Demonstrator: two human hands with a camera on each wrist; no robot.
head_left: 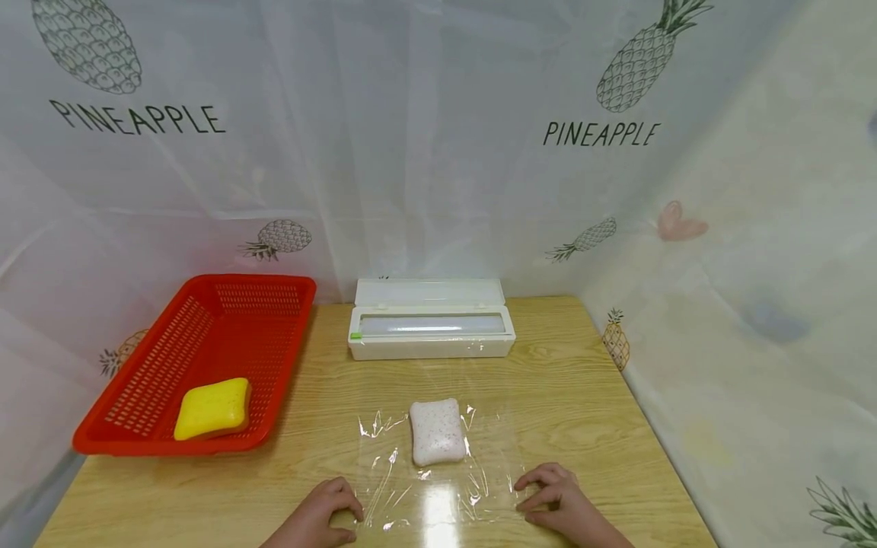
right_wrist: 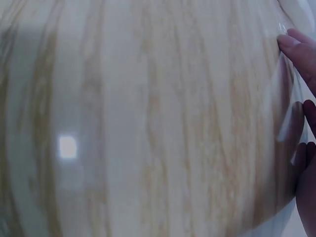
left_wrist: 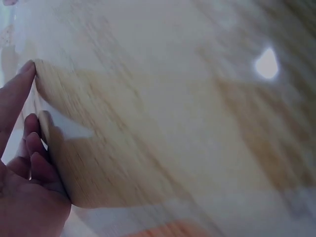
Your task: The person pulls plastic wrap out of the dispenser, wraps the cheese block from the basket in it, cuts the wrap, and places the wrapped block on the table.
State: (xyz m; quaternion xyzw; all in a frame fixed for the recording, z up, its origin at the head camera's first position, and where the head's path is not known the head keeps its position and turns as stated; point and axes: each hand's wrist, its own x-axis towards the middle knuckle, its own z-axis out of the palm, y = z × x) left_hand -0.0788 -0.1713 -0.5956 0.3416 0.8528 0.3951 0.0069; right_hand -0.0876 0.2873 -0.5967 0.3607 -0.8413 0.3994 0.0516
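A speckled, pale bar of soap (head_left: 438, 432) lies at the middle of the table, on a sheet of clear plastic wrap (head_left: 384, 487) that shows by its creases and glints. At the near left edge of the wrap, my left hand (head_left: 320, 511) rests low with bent fingers, the thumb apart from the index finger. My right hand (head_left: 558, 502) is at the opposite edge, fingers spread, their tips right at the film. In the right wrist view, the right fingertips (right_wrist: 286, 42) meet the tabletop near a film glint. The left index fingertip (left_wrist: 30, 64) touches the surface in the left wrist view.
Behind the soap stands a white wrap dispenser box (head_left: 432, 348), lid raised, with a roll inside. A red plastic basket (head_left: 288, 365) at the left holds a yellow soap-like bar (head_left: 214, 409). Printed pineapple sheeting (head_left: 425, 175) hangs behind the wooden table (head_left: 582, 396) and along its sides.
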